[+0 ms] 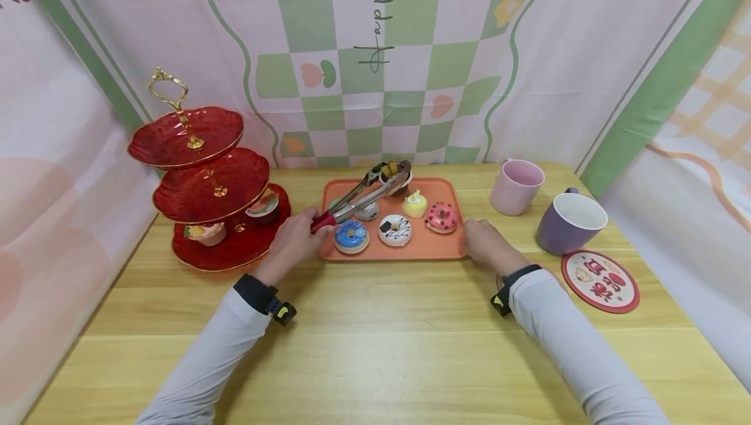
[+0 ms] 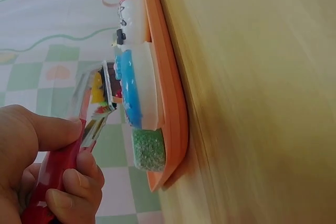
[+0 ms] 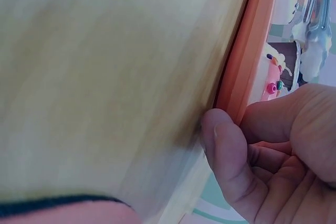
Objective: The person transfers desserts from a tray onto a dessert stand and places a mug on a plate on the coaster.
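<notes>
My left hand (image 1: 291, 241) grips the red handle of metal tongs (image 1: 355, 206) at the left side of an orange tray (image 1: 411, 253). The tongs' tips are on either side of a dark cupcake with fruit on top (image 1: 390, 169) at the tray's back; whether they squeeze it, I cannot tell. My right hand (image 1: 489, 247) pinches the tray's front right corner between thumb and finger. On the tray lie a blue donut (image 1: 351, 235), a white donut (image 1: 396, 230), a pink donut (image 1: 442, 217), a small yellow cake (image 1: 415, 205) and a green sugary piece (image 2: 149, 149).
On the left stands a red three-tier stand (image 1: 214, 185) with two cupcakes on its bottom plate. A pink mug (image 1: 516, 187), a purple mug (image 1: 563, 226) and a round coaster (image 1: 601, 281) are to the right. A patterned cloth (image 1: 358, 73) hangs behind the table.
</notes>
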Available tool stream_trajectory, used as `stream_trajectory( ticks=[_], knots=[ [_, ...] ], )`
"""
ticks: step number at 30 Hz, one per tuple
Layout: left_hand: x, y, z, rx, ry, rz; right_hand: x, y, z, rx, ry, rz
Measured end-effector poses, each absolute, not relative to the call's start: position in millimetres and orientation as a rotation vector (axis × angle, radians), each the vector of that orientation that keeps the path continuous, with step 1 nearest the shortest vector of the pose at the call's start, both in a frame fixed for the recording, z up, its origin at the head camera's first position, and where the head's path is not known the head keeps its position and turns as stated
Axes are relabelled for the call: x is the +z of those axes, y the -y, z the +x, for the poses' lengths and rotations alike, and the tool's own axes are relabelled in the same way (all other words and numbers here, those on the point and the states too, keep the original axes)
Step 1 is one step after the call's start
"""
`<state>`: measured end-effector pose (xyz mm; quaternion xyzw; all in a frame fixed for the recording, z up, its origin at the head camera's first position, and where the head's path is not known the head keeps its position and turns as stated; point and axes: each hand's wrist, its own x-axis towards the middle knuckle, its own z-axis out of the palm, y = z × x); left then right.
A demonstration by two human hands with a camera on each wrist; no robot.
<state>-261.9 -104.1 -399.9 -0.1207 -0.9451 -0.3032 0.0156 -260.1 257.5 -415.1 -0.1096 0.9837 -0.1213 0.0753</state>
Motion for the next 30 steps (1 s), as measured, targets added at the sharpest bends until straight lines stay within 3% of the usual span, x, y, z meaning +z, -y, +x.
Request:
stream_trajectory(
  ticks=[30],
  knots=[
    [-397.2,137.2,-228.9,-0.878,2.920,-0.319,-414.4,-259.2,-260.2,-0.391,-2.938,-0.302]
  ],
)
